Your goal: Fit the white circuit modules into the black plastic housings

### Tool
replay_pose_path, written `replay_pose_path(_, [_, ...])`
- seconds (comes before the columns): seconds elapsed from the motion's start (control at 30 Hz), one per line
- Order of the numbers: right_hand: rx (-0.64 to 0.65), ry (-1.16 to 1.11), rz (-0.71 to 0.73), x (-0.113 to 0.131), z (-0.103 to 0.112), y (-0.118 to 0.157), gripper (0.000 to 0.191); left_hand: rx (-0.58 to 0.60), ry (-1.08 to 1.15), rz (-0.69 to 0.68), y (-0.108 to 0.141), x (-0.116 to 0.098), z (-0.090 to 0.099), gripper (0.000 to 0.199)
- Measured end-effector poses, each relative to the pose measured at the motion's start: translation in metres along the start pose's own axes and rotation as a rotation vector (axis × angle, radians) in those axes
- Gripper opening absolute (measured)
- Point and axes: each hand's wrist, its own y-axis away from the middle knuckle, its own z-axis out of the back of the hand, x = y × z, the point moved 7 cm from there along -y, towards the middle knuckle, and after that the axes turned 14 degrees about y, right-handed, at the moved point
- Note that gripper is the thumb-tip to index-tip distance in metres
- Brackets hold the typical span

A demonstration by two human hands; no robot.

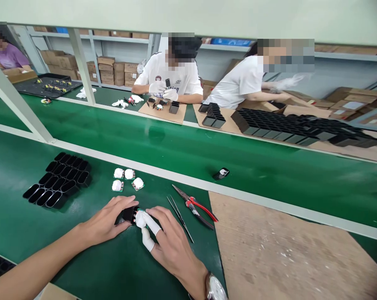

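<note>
Just above the green tabletop, my left hand (111, 218) is closed round a small black plastic housing (128, 214) lying on its side. My right hand (166, 235), with white finger cots on the thumb and index finger, pinches a small circuit board with a white blob (141, 218) at the housing's open end. Part of the board looks to be at the mouth of the housing; how deep it sits is hidden. Several similar white-topped circuit boards (129, 174) lie beyond my hands. To their left stands a block of black housings (58, 179), openings up.
Tweezers (180, 218) and red-and-black long-nose pliers (194, 206) lie right of my hands, beside a cardboard sheet (294, 250). A green conveyor belt (176, 146) carries one black piece (222, 173). Across it, co-workers (172, 75) sit near stacked black housings (275, 127). A slanted post (22, 100) rises at left.
</note>
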Motion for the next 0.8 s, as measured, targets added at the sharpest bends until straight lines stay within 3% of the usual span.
replay_pose_path(0.43, [0.063,0.025,-0.001,0.0021,-0.0019,-0.0009,0.023,0.026,-0.001,-0.013,-0.0019,-0.0060,-0.0017,0.082])
replay_pose_path(0.8, [0.037,0.007,-0.002,0.0029,0.0018,-0.0038,0.025,0.036,0.009,-0.022,-0.0010,-0.0068,-0.0016,0.081])
